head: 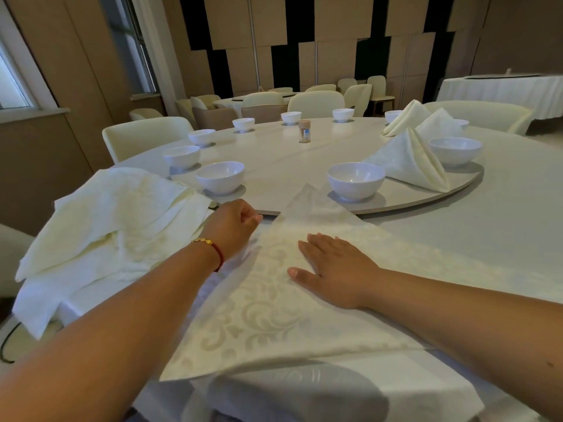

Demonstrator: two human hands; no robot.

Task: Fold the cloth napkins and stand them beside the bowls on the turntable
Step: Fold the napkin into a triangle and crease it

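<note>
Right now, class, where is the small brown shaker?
In the head view, the small brown shaker stands upright on the turntable, far side, centre, just in front of the far white bowl.

napkin (274,300) flat at 6 o'clock on worktop (502,223); napkin pile (115,226) at 9; turntable (304,153) behind at 12, bowls (355,180) along its rim.

Tallied across the frame, by kind.
Counted ten white bowls (355,180), the one at upper right half hidden; three folded napkins (408,161) standing at right; one flat napkin (274,300) at lower centre; one heap of loose napkins (106,223) at left, number unclear; one small jar (304,130); two hands, left hand (234,226) and right hand (335,269).
</note>
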